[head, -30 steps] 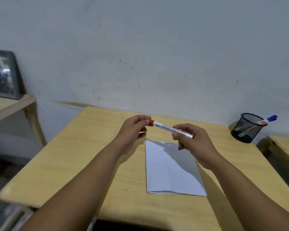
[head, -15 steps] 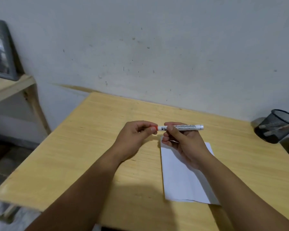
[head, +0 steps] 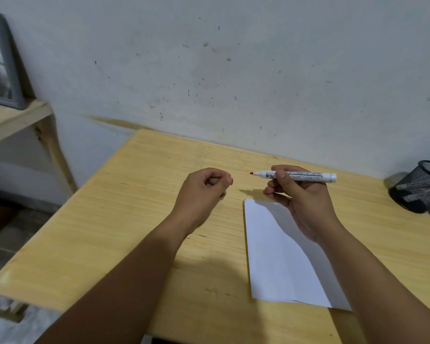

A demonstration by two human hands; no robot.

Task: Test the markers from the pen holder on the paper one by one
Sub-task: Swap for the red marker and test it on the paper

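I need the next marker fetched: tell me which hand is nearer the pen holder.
Right. The right hand holds the marker mid-table; the pen holder stands beyond it. The left hand is farther away.

- We see a white marker with black lettering and a red tip.
- We see a speck of red, the cap, at the left hand.
- The paper is plain white.
- The bench is pale yellow wood with fine grain lines.
- The pen holder is black mesh.
- The wall is off-white with dark specks.
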